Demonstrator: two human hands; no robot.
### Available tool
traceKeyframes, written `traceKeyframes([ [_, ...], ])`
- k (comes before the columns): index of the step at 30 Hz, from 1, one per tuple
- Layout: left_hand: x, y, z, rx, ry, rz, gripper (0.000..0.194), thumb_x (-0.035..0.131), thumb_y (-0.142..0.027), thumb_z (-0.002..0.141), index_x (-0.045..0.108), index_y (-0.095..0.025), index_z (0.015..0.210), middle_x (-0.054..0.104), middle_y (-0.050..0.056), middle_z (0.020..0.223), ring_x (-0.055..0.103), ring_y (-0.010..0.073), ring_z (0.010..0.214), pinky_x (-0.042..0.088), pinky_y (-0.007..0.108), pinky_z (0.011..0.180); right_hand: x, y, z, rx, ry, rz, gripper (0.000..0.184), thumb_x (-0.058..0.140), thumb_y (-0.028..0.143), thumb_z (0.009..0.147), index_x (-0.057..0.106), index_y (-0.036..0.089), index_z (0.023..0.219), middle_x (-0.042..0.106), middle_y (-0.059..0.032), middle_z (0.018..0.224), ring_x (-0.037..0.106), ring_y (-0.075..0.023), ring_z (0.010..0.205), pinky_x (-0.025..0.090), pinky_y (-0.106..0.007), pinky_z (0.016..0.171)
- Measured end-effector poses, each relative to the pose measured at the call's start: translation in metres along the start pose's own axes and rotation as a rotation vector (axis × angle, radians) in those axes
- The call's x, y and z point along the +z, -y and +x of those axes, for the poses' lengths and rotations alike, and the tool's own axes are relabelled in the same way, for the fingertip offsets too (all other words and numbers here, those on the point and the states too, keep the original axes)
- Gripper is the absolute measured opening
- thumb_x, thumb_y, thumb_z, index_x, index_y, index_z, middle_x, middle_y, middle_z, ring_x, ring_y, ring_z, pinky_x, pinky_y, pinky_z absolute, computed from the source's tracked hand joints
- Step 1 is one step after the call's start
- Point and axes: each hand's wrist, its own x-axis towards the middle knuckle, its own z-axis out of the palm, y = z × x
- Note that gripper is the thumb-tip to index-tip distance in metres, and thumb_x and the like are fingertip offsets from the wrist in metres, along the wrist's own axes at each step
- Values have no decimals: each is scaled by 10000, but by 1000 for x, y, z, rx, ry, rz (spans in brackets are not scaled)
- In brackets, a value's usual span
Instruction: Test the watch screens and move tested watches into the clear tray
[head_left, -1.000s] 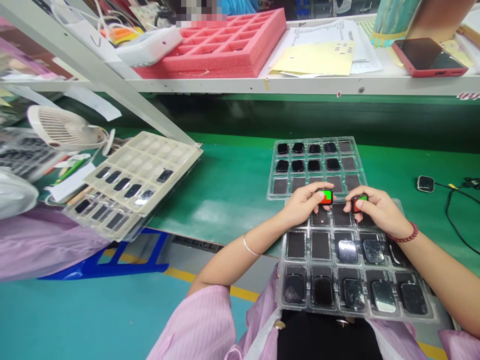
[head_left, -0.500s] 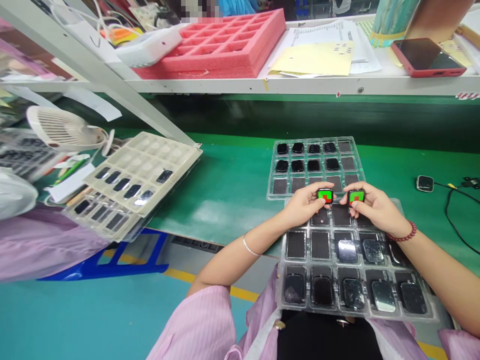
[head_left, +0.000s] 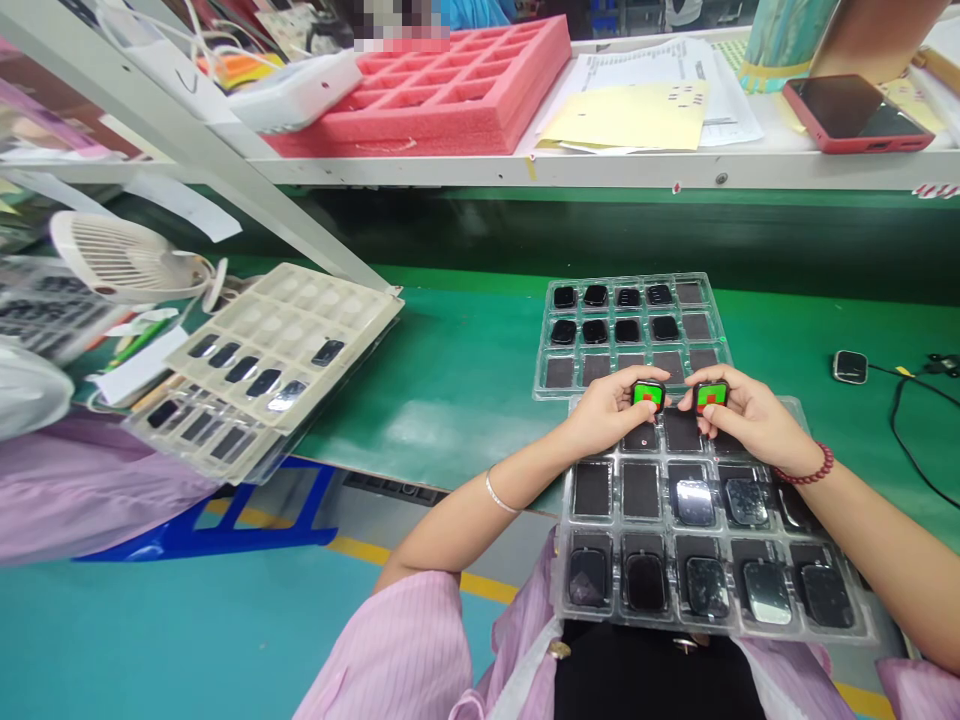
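My left hand (head_left: 616,405) is closed on a smartwatch (head_left: 648,396) without a strap, its lit screen green with some red, my thumb on the screen's lower edge. In my right hand (head_left: 742,415) is a second smartwatch (head_left: 710,397), also showing green and red, with my thumb over its lower part. Both are held side by side above a clear plastic tray (head_left: 609,528). Dark watch bodies such as this watch (head_left: 706,586) lie in the tray's nearer rows. Beyond my hands another clear tray (head_left: 559,373) holds two rows of dark watches (head_left: 627,330).
At the right lies a watch (head_left: 850,366) by a black cable (head_left: 896,420). Stacked trays (head_left: 292,320) and a small fan (head_left: 120,255) stand left, near a co-worker's pink sleeve (head_left: 90,490). Above, a shelf (head_left: 600,172) carries red foam (head_left: 480,110), papers (head_left: 622,115) and a phone (head_left: 855,112).
The watch in my left hand has tilted slightly, and less red shows on its screen. My right hand's watch has shifted a little left. Both hands keep their hold.
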Motion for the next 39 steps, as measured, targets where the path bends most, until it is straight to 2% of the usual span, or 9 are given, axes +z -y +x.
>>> traceKeyframes([
  [11, 0, -3, 0, 8, 1, 15, 325, 638, -252, 824, 615, -156, 1134, 681, 64, 903, 630, 137, 747, 531, 286, 706, -2, 1, -1, 26, 6, 7, 151, 562, 202, 899, 599, 207, 1045, 701, -35, 884, 587, -108, 564, 528, -260, 547],
  [14, 0, -5, 0, 3, -4, 46, 338, 636, -247, 818, 603, -157, 1142, 684, 70, 913, 637, 153, 783, 518, 279, 699, -2, 0, -1, 8, 23, 9, 198, 562, 162, 883, 594, 216, 1071, 697, -36, 913, 601, -114, 592, 536, -262, 558],
  [18, 0, -6, -1, 2, -11, 112, 411, 632, -195, 793, 561, -168, 1197, 690, 76, 954, 644, 166, 836, 497, 266, 702, -1, -4, -1, -37, 17, 44, 355, 572, 107, 838, 553, 236, 1169, 683, -60, 1048, 649, -141, 714, 560, -279, 602],
  [25, 1, -8, -2, -4, -11, 120, 410, 597, -165, 795, 546, -164, 1202, 693, 72, 935, 644, 157, 806, 488, 255, 677, 1, -7, 1, -23, -15, 30, 378, 583, 106, 809, 542, 225, 1166, 675, -69, 1028, 645, -141, 700, 560, -287, 605],
  [28, 1, -7, -2, -11, 2, 116, 449, 592, -155, 798, 532, -177, 1242, 697, 84, 1002, 654, 165, 838, 508, 275, 711, 1, -6, 1, -21, -29, 0, 369, 608, 111, 799, 540, 224, 1144, 678, -51, 957, 614, -133, 662, 533, -269, 572],
  [32, 0, -2, -1, 6, 24, 79, 498, 546, -134, 819, 507, -190, 1313, 684, 108, 1112, 668, 174, 893, 534, 356, 848, 1, -4, 0, -49, -22, -55, 316, 608, 119, 813, 556, 222, 1108, 665, -28, 865, 585, -129, 659, 490, -245, 556],
  [39, 0, -2, -1, -27, 14, 65, 568, 542, -87, 771, 493, -187, 1328, 679, 115, 1119, 673, 190, 922, 543, 374, 857, 0, -7, 1, -46, 13, 7, 407, 622, 127, 808, 524, 241, 1185, 668, -68, 1042, 638, -159, 749, 558, -302, 636],
])
